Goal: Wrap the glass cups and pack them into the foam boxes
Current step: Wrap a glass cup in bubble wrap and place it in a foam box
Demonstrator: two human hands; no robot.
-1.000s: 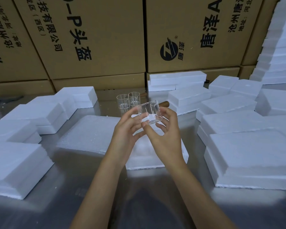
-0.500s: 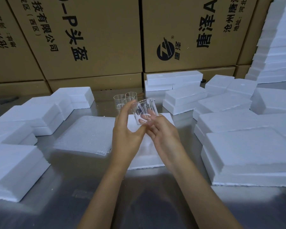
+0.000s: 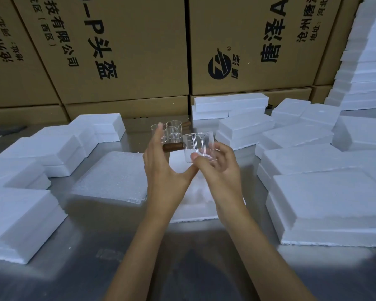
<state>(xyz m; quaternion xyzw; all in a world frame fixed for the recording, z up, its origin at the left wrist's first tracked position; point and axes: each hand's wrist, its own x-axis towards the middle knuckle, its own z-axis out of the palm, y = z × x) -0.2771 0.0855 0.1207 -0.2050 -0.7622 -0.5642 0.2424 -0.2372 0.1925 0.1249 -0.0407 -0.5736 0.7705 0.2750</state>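
Since half a second ago the glass cup (image 3: 198,146) has turned in the hands: its brown wooden handle (image 3: 173,147), not showing then, now sticks out sideways toward the left hand (image 3: 161,168), and the cup sits more over the right hand (image 3: 217,164).

The right hand grips the cup from below, thumb pressed on the near wall low down and fingers curled behind the base. The left hand is half open, its fingers raised beside the handle; whether they touch it cannot be told, and its thumb reaches across to meet the right thumb.

The cup is held in the air above the open foam box (image 3: 195,205) that lies on the metal table (image 3: 96,246). Behind that box, two more glass cups (image 3: 174,132) stand upright on the table, partly hidden by the left fingers. To the box's left lies a flat foam lid (image 3: 111,177); closed foam boxes (image 3: 323,192) are stacked to its right and left, with cardboard cartons (image 3: 126,51) behind everything.

The cup looks thin-walled and light, rigid but brittle, and smooth enough to slip through dry fingers. Its pouring lip and rim are probably the weakest parts, so squeezing there is unwise. The safer hold is likely the base cupped in a palm, with the wooden handle as a second grip, since wood gives friction that glass lacks. No wrapping material is visible, so the wrapping step seems not yet begun.
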